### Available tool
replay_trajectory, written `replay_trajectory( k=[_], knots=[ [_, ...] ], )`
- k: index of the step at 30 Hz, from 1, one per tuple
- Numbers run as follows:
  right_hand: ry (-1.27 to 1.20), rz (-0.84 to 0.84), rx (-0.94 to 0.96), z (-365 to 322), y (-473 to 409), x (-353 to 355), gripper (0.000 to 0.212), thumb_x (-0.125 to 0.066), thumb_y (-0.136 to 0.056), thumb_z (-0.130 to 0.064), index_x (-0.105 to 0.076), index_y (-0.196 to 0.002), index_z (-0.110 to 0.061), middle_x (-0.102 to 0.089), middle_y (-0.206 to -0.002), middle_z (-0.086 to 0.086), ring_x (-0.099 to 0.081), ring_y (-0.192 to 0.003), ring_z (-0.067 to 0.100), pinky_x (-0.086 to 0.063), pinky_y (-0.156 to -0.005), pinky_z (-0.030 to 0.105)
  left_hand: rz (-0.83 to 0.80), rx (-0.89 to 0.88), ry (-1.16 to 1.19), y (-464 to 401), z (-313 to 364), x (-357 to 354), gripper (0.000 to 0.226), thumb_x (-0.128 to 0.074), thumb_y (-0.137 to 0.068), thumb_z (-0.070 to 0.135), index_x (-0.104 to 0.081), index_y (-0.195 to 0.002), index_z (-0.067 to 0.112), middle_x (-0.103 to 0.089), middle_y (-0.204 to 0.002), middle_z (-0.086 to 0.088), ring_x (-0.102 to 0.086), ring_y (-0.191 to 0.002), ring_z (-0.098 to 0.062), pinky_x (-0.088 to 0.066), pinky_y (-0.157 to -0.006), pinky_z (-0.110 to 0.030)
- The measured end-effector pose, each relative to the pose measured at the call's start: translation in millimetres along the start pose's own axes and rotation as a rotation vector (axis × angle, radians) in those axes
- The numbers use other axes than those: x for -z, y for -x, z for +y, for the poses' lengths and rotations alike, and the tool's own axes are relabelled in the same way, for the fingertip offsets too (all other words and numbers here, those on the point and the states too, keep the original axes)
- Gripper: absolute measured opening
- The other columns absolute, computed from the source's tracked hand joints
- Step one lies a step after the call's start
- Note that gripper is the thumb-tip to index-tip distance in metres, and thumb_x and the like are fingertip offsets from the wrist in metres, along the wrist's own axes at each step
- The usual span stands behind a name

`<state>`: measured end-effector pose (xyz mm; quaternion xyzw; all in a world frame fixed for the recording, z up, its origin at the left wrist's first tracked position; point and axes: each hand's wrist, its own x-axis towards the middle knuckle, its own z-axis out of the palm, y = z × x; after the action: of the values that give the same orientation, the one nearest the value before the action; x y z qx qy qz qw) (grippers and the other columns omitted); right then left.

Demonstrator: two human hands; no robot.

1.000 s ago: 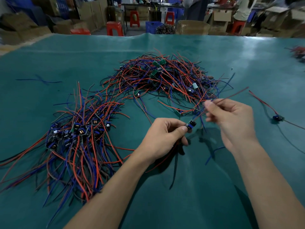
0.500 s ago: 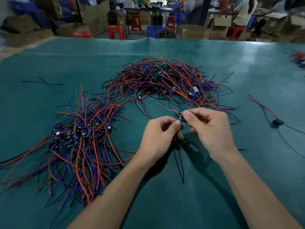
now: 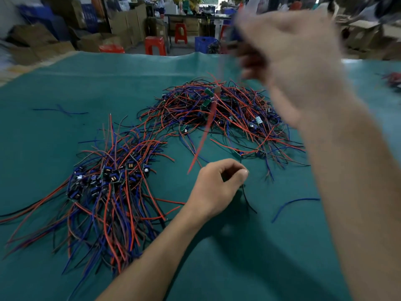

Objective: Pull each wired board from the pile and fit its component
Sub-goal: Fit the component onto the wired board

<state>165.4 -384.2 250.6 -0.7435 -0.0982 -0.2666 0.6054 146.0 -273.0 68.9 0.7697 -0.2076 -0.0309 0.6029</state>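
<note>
- Step in hand, by judgement: drawing one wired board clear of the far pile, upper middle of frame.
- Right hand, upper right and badly blurred, raised high over the counter; fingers curled, apparently pinching a red lead that trails down toward lower centre. Board itself lost in the blur; exact grip hard to confirm.
- Left hand, lower centre just above the counter, thumb and fingertips pinched together near a thin black wire; cannot tell what sits in the pinch, if anything.
- Next move likely calls for bringing the lifted piece down to the left hand.
- Nearer pile at left, boards with dark parts.
- Green cloth surface; loose blue wire lower right.
- Beyond: red stools, stacked cartons.
</note>
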Motion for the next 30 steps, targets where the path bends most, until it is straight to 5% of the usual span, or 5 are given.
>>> replay_trajectory(
  k=[2,5,11,22,30],
  knots=[
    [0.222,-0.248,-0.124,8.0,-14.6,-28.9,0.038,-0.058,-0.101,-0.021,-0.058,-0.097,0.017,-0.057,-0.094,0.042,-0.055,-0.074,0.055,-0.051,-0.056,0.058,0.038,0.012,0.011,-0.5,1.2,-0.1,0.01,-0.065,-0.094,0.017,-0.073,-0.089,0.014,-0.069,-0.074,0.003,-0.056,-0.067,-0.004,-0.049,-0.07,-0.023],
    [0.654,-0.586,-0.107,34.8,-5.6,-45.2,0.033,-0.062,-0.098,-0.034,-0.072,-0.089,-0.004,-0.073,-0.088,0.02,-0.07,-0.082,0.037,-0.06,-0.069,0.046,0.106,0.037,-0.008,-2.4,0.1,0.0,0.008,-0.065,-0.092,0.01,-0.071,-0.089,0.011,-0.067,-0.074,0.001,-0.055,-0.067,-0.007,-0.047,-0.071,-0.025],
    [1.11,-0.508,-0.404,109.3,29.7,5.2,0.027,-0.082,-0.076,-0.044,-0.066,-0.09,-0.027,-0.072,-0.104,0.009,-0.068,-0.099,0.03,-0.056,-0.093,0.041,0.204,0.062,-0.117,-5.5,1.3,1.1,0.007,-0.066,-0.088,0.01,-0.061,-0.088,0.014,-0.059,-0.072,0.009,-0.051,-0.069,-0.01,-0.045,-0.075,-0.031],
    [0.287,0.075,-0.271,127.4,76.6,43.5,0.011,-0.083,-0.077,-0.02,-0.075,-0.08,-0.026,-0.071,-0.067,-0.012,-0.06,-0.061,0.001,-0.046,-0.063,0.014,0.131,0.067,-0.007,-3.9,3.1,-0.4,0.005,-0.065,-0.093,0.017,-0.067,-0.098,0.017,-0.076,-0.086,-0.003,-0.071,-0.082,-0.022,-0.057,-0.08,-0.041],
    [0.072,-0.027,-0.284,130.4,97.5,23.2,0.02,-0.087,-0.076,-0.008,-0.077,-0.083,-0.023,-0.078,-0.079,-0.002,-0.073,-0.071,0.01,-0.056,-0.064,0.022,0.09,0.064,0.103,-3.0,1.2,0.1,0.03,-0.08,-0.082,0.027,-0.067,-0.108,0.018,-0.077,-0.092,-0.001,-0.07,-0.079,-0.012,-0.058,-0.072,-0.038]
  ],
)
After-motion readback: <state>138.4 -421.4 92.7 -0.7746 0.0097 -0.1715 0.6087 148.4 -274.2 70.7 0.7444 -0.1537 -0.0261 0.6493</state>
